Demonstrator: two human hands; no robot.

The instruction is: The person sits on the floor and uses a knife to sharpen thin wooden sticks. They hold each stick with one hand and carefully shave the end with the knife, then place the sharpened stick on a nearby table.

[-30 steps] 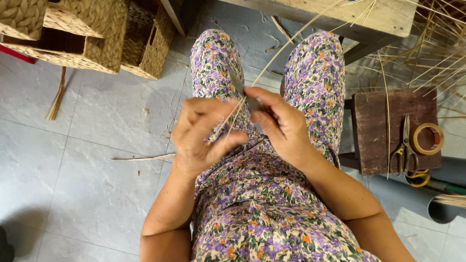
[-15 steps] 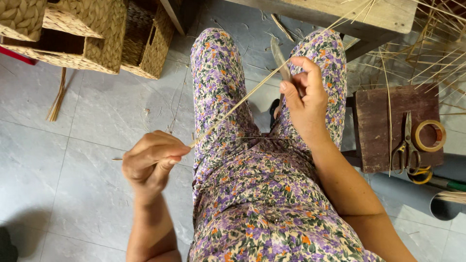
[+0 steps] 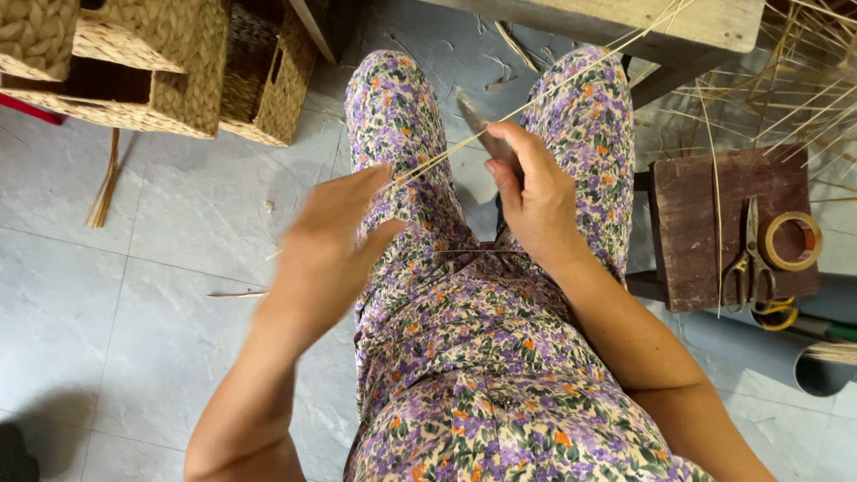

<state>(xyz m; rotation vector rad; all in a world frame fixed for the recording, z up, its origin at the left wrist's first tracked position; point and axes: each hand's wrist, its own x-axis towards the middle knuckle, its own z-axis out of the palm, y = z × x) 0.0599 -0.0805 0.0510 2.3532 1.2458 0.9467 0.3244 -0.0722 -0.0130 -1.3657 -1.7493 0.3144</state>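
Seen from above, the person sits with knees apart in flowered purple trousers, and both hands work over the lap on one long pale straw strand (image 3: pixel 536 100). The right hand (image 3: pixel 527 192) is closed around a small knife (image 3: pixel 478 125), whose grey blade points up and away between the knees, with the thumb braced along the handle so the edge can bear against the fibre. The left hand (image 3: pixel 335 241), blurred by motion, appears pinched shut on the near end of the strand; the exact grip of its fingers cannot be told. The strand runs taut from that hand up past the blade, over the right knee and on toward the wooden bench edge (image 3: pixel 687 22) at the top, so it lies stretched across the knife rather than slack. Holding it low over the lap keeps the pull steady and lets shavings fall to the tiled floor (image 3: pixel 134 268), where loose bits of straw already lie. To the person's right a dark wooden stool (image 3: pixel 696 223) holds scissors (image 3: pixel 748 259) and a roll of tape (image 3: pixel 793 241), set within easy reach of the knife hand. More dry stalks fan out beyond it. At the upper left stand woven baskets (image 3: pixel 161 71), well apart from the hands.
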